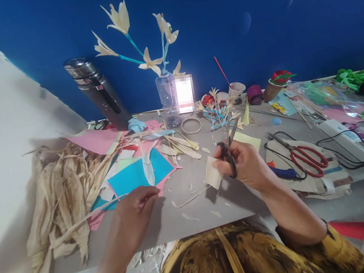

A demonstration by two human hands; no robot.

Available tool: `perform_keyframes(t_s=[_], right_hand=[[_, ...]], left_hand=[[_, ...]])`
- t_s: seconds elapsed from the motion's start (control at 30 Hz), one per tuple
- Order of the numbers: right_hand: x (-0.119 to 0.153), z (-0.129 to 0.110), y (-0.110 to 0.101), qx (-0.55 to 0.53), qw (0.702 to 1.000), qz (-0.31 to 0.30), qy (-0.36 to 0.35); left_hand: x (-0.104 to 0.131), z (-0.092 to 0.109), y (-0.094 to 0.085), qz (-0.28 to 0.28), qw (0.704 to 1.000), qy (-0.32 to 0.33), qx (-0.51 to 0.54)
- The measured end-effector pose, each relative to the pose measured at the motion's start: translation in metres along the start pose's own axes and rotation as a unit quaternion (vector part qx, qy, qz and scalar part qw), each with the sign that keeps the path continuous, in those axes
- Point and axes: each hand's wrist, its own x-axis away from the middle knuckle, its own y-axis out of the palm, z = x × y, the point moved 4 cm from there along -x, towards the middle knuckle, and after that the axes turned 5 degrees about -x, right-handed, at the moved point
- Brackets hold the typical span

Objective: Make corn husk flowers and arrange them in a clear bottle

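Note:
My right hand (246,163) holds black-handled scissors (230,159), with the blades pointing up and away from me. Between its thumb and fingers is also a pale, squarish piece of dried husk (212,174). My left hand (135,214) hovers over the table's front left part, its fingers curled and pressed together; anything between them is too small to make out. By its fingertips lie blue paper (142,172) and pink paper edges. A thin pale strip (191,197) rests on the table below the husk piece.
Dried husks (61,195) are heaped at the left, near a dark flask (100,96). Husk flowers stand in a clear bottle (166,97) before the blue wall. Red-handled scissors (309,161) lie on cloth at the right, beside a white power strip (343,139). A tape ring (191,125) sits mid-table.

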Motion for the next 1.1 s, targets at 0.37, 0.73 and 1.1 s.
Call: perform_keyframes(t_s=[0.37,0.73,1.1], right_hand=[[0.003,0.009,0.036,-0.064,0.992,-0.083,0.067],[0.012,0.020,0.020,-0.057,0.992,-0.082,0.077],[0.000,0.028,0.028,-0.052,0.991,-0.086,0.084]], left_hand=[[0.012,0.046,0.037,-0.049,0.976,-0.043,0.208],[-0.008,0.062,0.078,-0.178,0.935,-0.041,0.304],[-0.014,0.047,0.076,-0.157,0.953,-0.068,0.251]])
